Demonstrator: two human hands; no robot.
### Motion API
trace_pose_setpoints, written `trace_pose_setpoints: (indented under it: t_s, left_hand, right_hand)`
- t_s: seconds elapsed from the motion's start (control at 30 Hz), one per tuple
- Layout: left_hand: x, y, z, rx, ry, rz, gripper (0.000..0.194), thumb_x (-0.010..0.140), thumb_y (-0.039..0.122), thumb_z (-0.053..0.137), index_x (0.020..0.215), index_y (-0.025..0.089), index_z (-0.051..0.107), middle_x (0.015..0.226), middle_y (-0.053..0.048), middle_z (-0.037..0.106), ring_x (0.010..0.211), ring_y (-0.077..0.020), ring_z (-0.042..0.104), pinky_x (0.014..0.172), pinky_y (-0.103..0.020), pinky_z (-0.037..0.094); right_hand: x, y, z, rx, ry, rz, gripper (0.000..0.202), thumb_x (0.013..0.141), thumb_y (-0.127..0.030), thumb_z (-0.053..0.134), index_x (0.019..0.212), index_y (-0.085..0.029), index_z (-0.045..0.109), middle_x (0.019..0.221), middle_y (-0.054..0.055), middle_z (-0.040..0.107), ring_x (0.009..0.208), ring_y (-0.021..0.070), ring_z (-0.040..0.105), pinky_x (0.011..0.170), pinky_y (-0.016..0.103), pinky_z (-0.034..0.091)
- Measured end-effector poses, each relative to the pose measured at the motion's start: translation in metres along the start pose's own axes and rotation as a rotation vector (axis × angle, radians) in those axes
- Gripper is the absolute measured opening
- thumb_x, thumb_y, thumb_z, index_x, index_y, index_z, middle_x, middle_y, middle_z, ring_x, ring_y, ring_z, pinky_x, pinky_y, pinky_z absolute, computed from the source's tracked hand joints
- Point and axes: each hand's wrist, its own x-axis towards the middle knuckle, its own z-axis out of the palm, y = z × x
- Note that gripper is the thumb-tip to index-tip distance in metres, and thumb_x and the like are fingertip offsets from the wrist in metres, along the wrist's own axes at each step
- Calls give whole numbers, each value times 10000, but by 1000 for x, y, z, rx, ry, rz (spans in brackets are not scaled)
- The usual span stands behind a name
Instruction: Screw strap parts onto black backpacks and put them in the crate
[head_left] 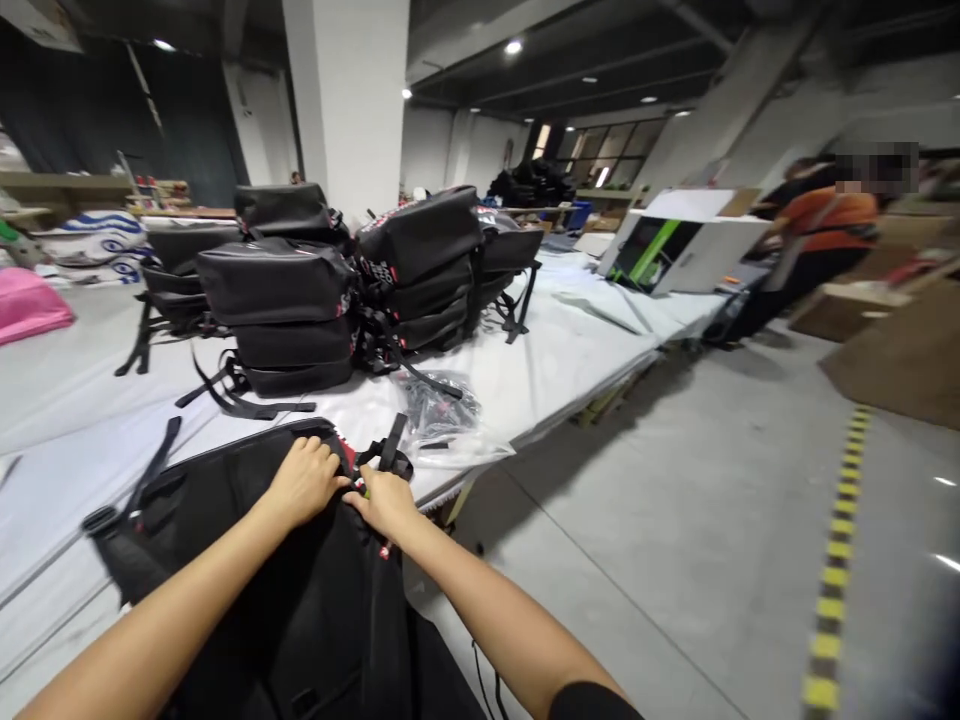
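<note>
A black backpack [225, 580] lies on the near part of the white table, with its straps and buckles loose around it. My left hand [309, 478] is closed, its fingers curled over the upper right edge of the backpack. Close beside it, my right hand [386, 505] pinches the same edge near a red patch [347, 452]; a small yellow-green spot shows by its fingers, too small to name. The fingertips of both hands are partly hidden. Just beyond my right hand lies a clear plastic bag [442, 410] with dark contents.
Stacks of black bags [277, 285] stand on the white table [570, 350]. Farther back is a white box [682, 245] with a green stripe. A person in an orange top [829, 220] stands at right near cardboard boxes [900, 340]. Yellow-black tape [836, 550] marks the floor.
</note>
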Motion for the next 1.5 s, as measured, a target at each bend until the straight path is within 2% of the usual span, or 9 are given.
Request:
trace_pose_setpoints:
  t_s: [0.17, 0.47, 0.6, 0.77, 0.93, 1.03, 1.1, 1.23, 1.5]
  left_hand:
    - [-2, 2, 14, -93, -125, 210, 390, 1005, 347, 449, 746, 165, 678, 773, -84, 695, 790, -268, 610, 728, -417, 395]
    - [-8, -88, 8, 89, 226, 126, 496, 986, 512, 309, 752, 240, 651, 792, -58, 665, 907, -326, 601, 985, -575, 398]
    - [-25, -54, 15, -35, 221, 154, 323, 935, 463, 475, 865, 233, 692, 945, -81, 707, 1053, -337, 602, 1044, -592, 378]
    - [-29, -13, 9, -282, 111, 26, 310, 951, 411, 464, 867, 209, 684, 952, -83, 703, 1078, -330, 592, 1083, -737, 262]
    - [-24, -15, 17, -358, 89, -58, 302, 942, 389, 499, 854, 201, 719, 937, -75, 697, 1149, -316, 546, 1144, -735, 182]
    - [-29, -15, 24, -411, 135, -46, 355, 988, 355, 417, 918, 189, 723, 1004, -75, 701, 1236, -309, 516, 1178, -701, 172]
    - [-34, -12, 26, -456, 183, -57, 372, 1000, 340, 386, 929, 189, 718, 1027, -66, 705, 1254, -300, 510, 1190, -691, 165]
    - [-38, -7, 37, -530, 348, -105, 377, 999, 367, 390, 853, 191, 691, 957, -46, 717, 1187, -270, 555, 1206, -661, 174]
    - [-41, -7, 58, -573, 490, -67, 490, 998, 512, 319, 746, 219, 621, 893, -37, 685, 1176, -239, 550, 1263, -594, 86]
  right_hand:
    - [0, -2, 7, 23, 3, 27, 393, 937, -454, 593, 1207, -168, 585, 1084, 127, 744, 988, 261, 716, 780, 328, 533]
    - [6, -1, 10, 79, -23, 7, 490, 918, -532, 598, 1168, -112, 621, 1038, 174, 745, 977, 334, 717, 774, 402, 560]
    - [1, -1, -6, 148, -10, -1, 330, 914, -415, 612, 1111, -156, 666, 1010, 130, 764, 951, 296, 730, 777, 358, 553]
    - [-20, -6, -31, 768, 175, -146, 450, 936, -513, 558, 1282, -231, 617, 1023, 24, 765, 930, 180, 716, 825, 276, 531]
    - [-19, 3, -30, 945, 262, -81, 609, 864, -748, 502, 986, -200, 738, 701, 20, 701, 626, 166, 661, 601, 279, 516]
    - [-19, 3, -19, 1184, 342, -63, 659, 853, -745, 533, 1171, -190, 694, 622, -6, 678, 513, 147, 615, 533, 281, 528]
    - [-23, 0, -10, 1273, 355, -94, 618, 852, -665, 618, 1271, -211, 642, 822, 38, 759, 658, 175, 697, 657, 329, 596]
    - [-29, -1, 7, 1216, 290, -92, 402, 838, -419, 740, 1188, -234, 672, 1060, 62, 754, 869, 190, 727, 839, 374, 604]
    - [-31, 15, 19, 1045, 451, 0, 184, 825, -375, 698, 849, -199, 648, 612, -38, 614, 472, 107, 534, 460, 242, 441]
